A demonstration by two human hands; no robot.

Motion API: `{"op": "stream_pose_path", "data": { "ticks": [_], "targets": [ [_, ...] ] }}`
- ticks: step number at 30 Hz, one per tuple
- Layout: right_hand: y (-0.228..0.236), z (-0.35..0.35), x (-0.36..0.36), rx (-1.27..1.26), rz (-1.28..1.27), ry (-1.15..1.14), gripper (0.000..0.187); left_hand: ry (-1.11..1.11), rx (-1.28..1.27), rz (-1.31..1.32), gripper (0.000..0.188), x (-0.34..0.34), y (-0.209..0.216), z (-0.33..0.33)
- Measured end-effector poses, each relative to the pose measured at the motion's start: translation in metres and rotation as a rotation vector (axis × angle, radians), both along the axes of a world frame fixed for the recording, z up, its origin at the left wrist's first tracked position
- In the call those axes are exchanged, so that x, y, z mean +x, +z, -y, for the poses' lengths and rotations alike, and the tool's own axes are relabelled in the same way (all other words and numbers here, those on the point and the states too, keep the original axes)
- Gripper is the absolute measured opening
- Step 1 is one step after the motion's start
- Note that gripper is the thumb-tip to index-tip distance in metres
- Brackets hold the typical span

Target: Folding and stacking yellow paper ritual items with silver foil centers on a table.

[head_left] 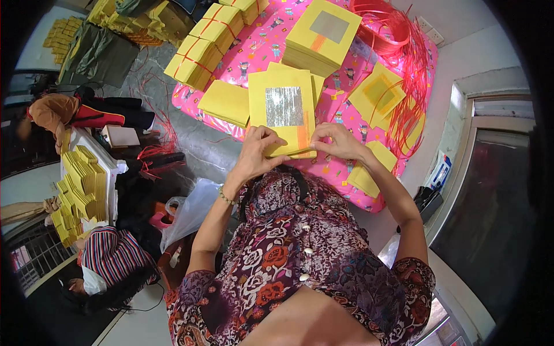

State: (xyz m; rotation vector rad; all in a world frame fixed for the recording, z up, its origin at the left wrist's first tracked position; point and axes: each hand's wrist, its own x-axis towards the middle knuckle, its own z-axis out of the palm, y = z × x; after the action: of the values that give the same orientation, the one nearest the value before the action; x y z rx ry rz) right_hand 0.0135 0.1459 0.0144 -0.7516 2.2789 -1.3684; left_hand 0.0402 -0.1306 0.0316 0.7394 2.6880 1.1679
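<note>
A thin stack of yellow joss paper (291,81), its top sheet bearing a silver square and an orange strip, lies tilted in front of me over more yellow sheets. My left hand (258,151) is closed on its near left edge, thumb along the bottom and fingers bent over the top. At the near right corner, my right hand (337,141) pinches the same sheets. Just left of them rests a flat yellow pile (226,102). Beyond stands a taller block of silver-squared paper (320,49).
The pink patterned table cover (254,69) carries bundles tied with red strips (199,52). Loose red strips (398,52) spill over yellow sheets (378,95) at the right. At far left, other people work by a white table piled with folded yellow paper (81,184).
</note>
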Motion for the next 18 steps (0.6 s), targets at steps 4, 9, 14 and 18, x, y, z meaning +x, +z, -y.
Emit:
{"op": "stream_pose_path", "data": {
  "ticks": [4,9,14,18],
  "targets": [
    [0.011,-0.002,-0.003,0.045,0.142,-0.001,0.019,-0.044,-0.050,-0.079,0.030,-0.002,0.005,-0.001],
    [0.035,0.000,-0.004,-0.009,0.116,-0.008,0.020,-0.072,-0.107,-0.132,0.018,-0.009,0.014,-0.001],
    [0.028,0.002,-0.018,0.107,-0.118,-0.079,0.020,-0.067,-0.210,0.007,0.018,-0.037,0.025,-0.001],
    [0.023,0.009,-0.037,0.045,0.049,-0.213,0.020,0.015,-0.179,-0.129,0.027,-0.052,0.038,-0.008]
  ]
}}
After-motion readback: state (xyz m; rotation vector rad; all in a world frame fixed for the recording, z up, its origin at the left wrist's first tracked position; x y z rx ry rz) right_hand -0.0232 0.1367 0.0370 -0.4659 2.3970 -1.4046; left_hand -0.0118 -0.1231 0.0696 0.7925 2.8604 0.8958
